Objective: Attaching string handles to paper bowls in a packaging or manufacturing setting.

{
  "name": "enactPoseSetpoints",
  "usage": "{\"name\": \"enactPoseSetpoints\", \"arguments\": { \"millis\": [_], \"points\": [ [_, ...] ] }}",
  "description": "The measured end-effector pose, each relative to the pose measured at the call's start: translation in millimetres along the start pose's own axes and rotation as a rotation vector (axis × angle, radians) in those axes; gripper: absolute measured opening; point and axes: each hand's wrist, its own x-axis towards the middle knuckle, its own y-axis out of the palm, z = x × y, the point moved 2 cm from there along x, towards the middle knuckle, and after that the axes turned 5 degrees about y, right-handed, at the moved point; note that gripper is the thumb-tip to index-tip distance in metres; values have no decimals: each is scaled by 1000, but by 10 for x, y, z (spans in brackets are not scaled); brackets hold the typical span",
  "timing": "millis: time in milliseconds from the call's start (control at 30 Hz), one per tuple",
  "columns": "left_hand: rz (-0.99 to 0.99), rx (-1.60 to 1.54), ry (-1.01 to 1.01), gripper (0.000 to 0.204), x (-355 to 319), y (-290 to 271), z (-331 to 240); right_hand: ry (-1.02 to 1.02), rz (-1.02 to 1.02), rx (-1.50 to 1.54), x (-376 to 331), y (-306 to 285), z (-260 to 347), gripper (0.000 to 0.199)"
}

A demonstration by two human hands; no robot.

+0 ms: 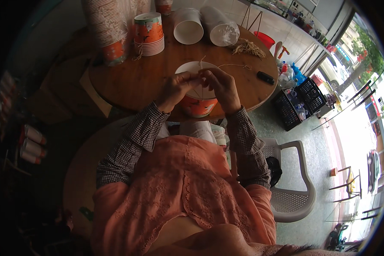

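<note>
An orange patterned paper bucket (197,108) with a white inside stands at the near edge of the round wooden table, just in front of me. Above its mouth my left hand (177,87) and my right hand (222,88) meet, fingertips pinched together. Between them runs a thin straw-coloured string (203,59); one strand sticks up past the fingers and another hangs down in the bucket. The exact grip on the string is partly hidden by the fingers. Further off, a bundle of similar string (248,48) lies on the table.
Tall stacked paper buckets (104,25) in plastic stand at the back left, beside a shorter stack (149,34). Two wrapped white stacks (188,32) lie on their sides. A black object (266,77) rests near the right edge. Black crates (295,102) and a plastic chair (301,170) stand right.
</note>
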Motion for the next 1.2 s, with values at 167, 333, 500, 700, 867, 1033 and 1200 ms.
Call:
{"name": "enactPoseSetpoints", "arguments": {
  "millis": [167,333,500,700,867,1033,1200],
  "points": [
    [-34,-126,-18,18,214,-165,117,23,12,119,103,53,-108,18],
    [-98,177,53,19,159,-227,223,100,-84,-96,93,53,-154,14],
    [-191,192,49,15,104,-149,179,-88,-212,-165,57,152,-238,9],
    [-257,186,56,9,107,-108,143,-189,-262,-219,-11,208,-175,8],
    [-276,208,147,11,105,-71,193,-174,-267,-185,-34,234,-161,7],
    [-285,223,134,13,104,-54,176,-185,-248,-191,-53,236,-132,6],
    [-262,231,123,13,91,-50,129,-200,-242,-186,-56,232,-147,6]
  ]
}}
